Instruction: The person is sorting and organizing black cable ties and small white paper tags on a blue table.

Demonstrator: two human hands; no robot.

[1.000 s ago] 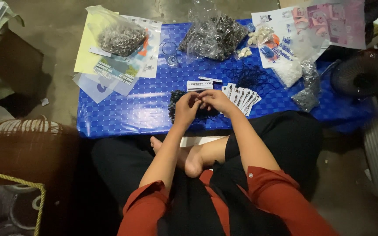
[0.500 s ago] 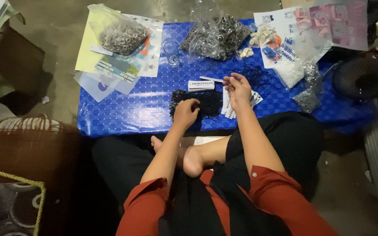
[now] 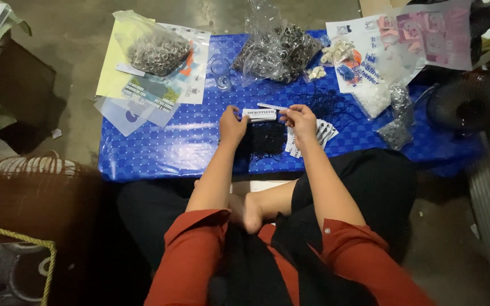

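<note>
We sit cross-legged at a low worktop (image 3: 160,153) covered in blue dotted cloth, both hands near the middle of its near edge. Our left hand (image 3: 232,126) and right hand (image 3: 300,120) each pinch one end of a small white card (image 3: 259,114), fingers closed on it, holding it just above a heap of thin black cords (image 3: 266,139) that lies between the two hands. Under the right hand a fanned stack of white cards (image 3: 320,135) rests on the cloth, touching the heap's right side. We judge the work well from finished: the heap is thick, and whether a cord is already on the held card we cannot tell. Along the far edge lie a clear bag of metal rings (image 3: 157,52) toward the left corner, a bigger clear bag of dark rings (image 3: 276,51) in the middle, and printed paper sheets (image 3: 370,51) toward the right.
</note>
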